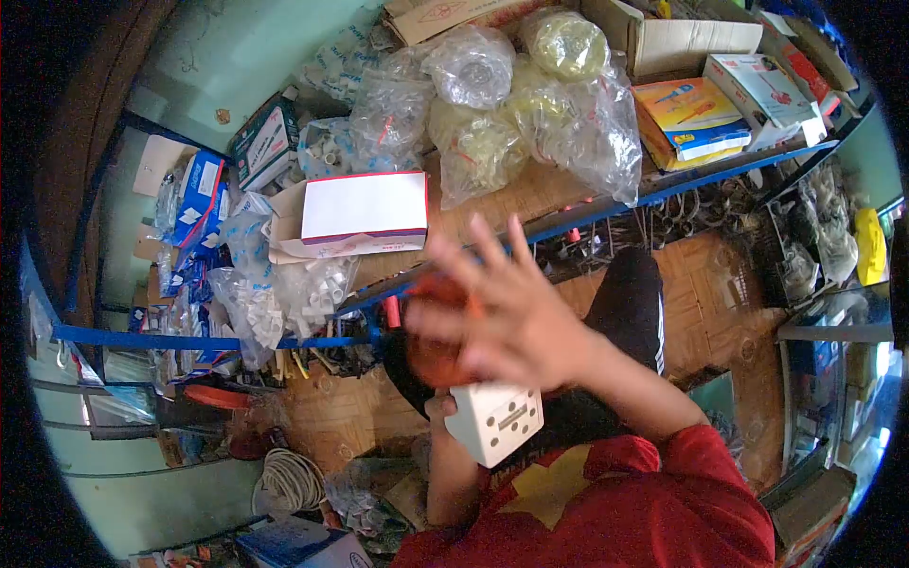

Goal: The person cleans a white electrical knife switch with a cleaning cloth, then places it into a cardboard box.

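Note:
A white block [499,418] with several round dark holes and a slot in one face, like a power socket, is held tilted in front of my red shirt. Its left edge rests in my left hand [441,407], whose fingers are mostly hidden behind it. Just above the block is my right hand [507,317], smeared by motion, with the fingers spread and nothing visible in them. A reddish-orange object [437,331] shows behind my right fingers; its kind cannot be made out.
A blue-edged shelf [568,220] crosses ahead. On it stand a white-topped carton [365,208], clear bags of yellowish rolls [478,147] and a yellow-blue box [691,118]. Bags of white fittings [256,308] lie left. A coiled cable [292,480] sits at lower left.

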A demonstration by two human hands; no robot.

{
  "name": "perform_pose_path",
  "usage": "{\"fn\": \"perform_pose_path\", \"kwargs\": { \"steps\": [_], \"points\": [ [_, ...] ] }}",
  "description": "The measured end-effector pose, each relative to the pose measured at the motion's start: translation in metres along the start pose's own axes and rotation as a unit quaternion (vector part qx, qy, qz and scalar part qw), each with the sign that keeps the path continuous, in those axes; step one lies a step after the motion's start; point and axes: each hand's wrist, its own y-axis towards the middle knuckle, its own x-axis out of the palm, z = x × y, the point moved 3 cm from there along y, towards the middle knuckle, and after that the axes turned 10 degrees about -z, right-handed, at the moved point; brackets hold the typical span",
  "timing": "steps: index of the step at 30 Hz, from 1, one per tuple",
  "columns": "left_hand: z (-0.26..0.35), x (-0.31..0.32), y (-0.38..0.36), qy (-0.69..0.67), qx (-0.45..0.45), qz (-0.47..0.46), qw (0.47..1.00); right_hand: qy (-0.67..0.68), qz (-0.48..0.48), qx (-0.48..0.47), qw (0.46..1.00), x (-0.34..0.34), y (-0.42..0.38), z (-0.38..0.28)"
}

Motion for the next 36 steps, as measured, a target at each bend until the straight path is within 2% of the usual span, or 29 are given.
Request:
{"fn": "perform_pose_path", "kwargs": {
  "steps": [3, 4, 6, 9, 12, 13, 14, 16, 17, 18, 20, 22, 23, 26, 28, 29, 30, 31, 32, 33, 34, 35, 36],
  "points": [
    [-0.003, 0.003, 0.003, -0.004, -0.001, -0.001, 1.000, 0.103, 0.035, 0.041, 0.993, 0.011, -0.010, 0.014],
    [-0.002, 0.003, 0.005, -0.004, -0.003, -0.003, 1.000, 0.150, 0.062, 0.047, 0.986, 0.012, -0.014, -0.001],
    [-0.003, -0.001, 0.006, -0.001, -0.007, -0.002, 1.000, 0.106, 0.077, 0.036, 0.991, 0.030, -0.031, -0.027],
    [-0.006, 0.004, 0.010, -0.009, -0.026, -0.009, 1.000, -0.007, 0.197, -0.045, 0.979, 0.041, -0.061, -0.042],
    [-0.014, 0.004, 0.007, -0.023, -0.034, -0.008, 0.999, -0.060, 0.231, -0.064, 0.969, 0.022, -0.052, -0.019],
    [-0.017, 0.005, 0.007, -0.028, -0.034, -0.008, 0.999, -0.111, 0.213, -0.045, 0.970, 0.008, -0.049, -0.005],
    [-0.019, 0.005, 0.007, -0.028, -0.036, -0.010, 0.999, -0.067, 0.232, -0.010, 0.970, 0.003, -0.048, 0.010],
    [-0.022, 0.009, 0.007, -0.029, -0.039, -0.010, 0.999, -0.047, 0.223, 0.079, 0.970, 0.000, -0.050, 0.022],
    [-0.023, 0.011, 0.008, -0.031, -0.035, -0.008, 0.999, -0.046, 0.172, 0.097, 0.979, 0.001, -0.056, 0.007],
    [-0.023, 0.014, 0.009, -0.033, -0.032, -0.009, 0.999, -0.086, 0.109, 0.035, 0.990, 0.020, -0.067, -0.007],
    [-0.023, 0.017, 0.010, -0.028, -0.029, -0.007, 0.999, 0.009, 0.110, 0.011, 0.994, 0.037, -0.071, -0.042],
    [-0.022, 0.004, 0.010, -0.014, -0.023, 0.001, 1.000, 0.047, 0.109, 0.036, 0.992, 0.027, -0.068, -0.038],
    [-0.022, -0.006, 0.005, 0.028, -0.011, 0.052, 0.998, 0.069, 0.109, 0.052, 0.990, 0.024, -0.068, -0.036],
    [-0.031, -0.008, -0.004, -0.099, -0.023, -0.013, 0.995, -0.009, 0.070, 0.141, 0.987, 0.014, -0.066, 0.008],
    [-0.033, -0.006, -0.006, -0.104, -0.016, -0.028, 0.994, -0.014, 0.109, 0.206, 0.972, 0.000, -0.060, 0.016],
    [-0.032, -0.004, -0.004, -0.084, 0.000, -0.023, 0.996, 0.000, 0.138, 0.177, 0.974, 0.010, -0.061, 0.006],
    [-0.032, -0.003, -0.002, -0.053, 0.018, -0.015, 0.998, 0.013, 0.121, 0.136, 0.983, 0.021, -0.068, -0.004],
    [-0.031, -0.001, 0.001, -0.030, 0.040, 0.003, 0.999, 0.014, 0.062, 0.101, 0.993, 0.031, -0.078, -0.024],
    [-0.029, 0.008, 0.006, -0.043, 0.035, 0.051, 0.997, 0.043, 0.045, 0.080, 0.995, 0.033, -0.081, -0.043],
    [-0.022, 0.001, 0.011, -0.075, -0.028, -0.050, 0.996, 0.053, 0.042, 0.075, 0.995, 0.038, -0.086, -0.054],
    [-0.016, 0.004, 0.016, -0.070, -0.012, 0.007, 0.997, 0.060, 0.061, 0.043, 0.995, 0.038, -0.085, -0.058],
    [-0.013, 0.009, 0.022, -0.129, -0.020, -0.049, 0.990, 0.064, 0.029, 0.040, 0.997, 0.035, -0.086, -0.056],
    [-0.012, 0.009, 0.023, -0.110, -0.015, -0.047, 0.993, 0.071, -0.003, 0.038, 0.997, 0.029, -0.087, -0.052]
  ]
}}
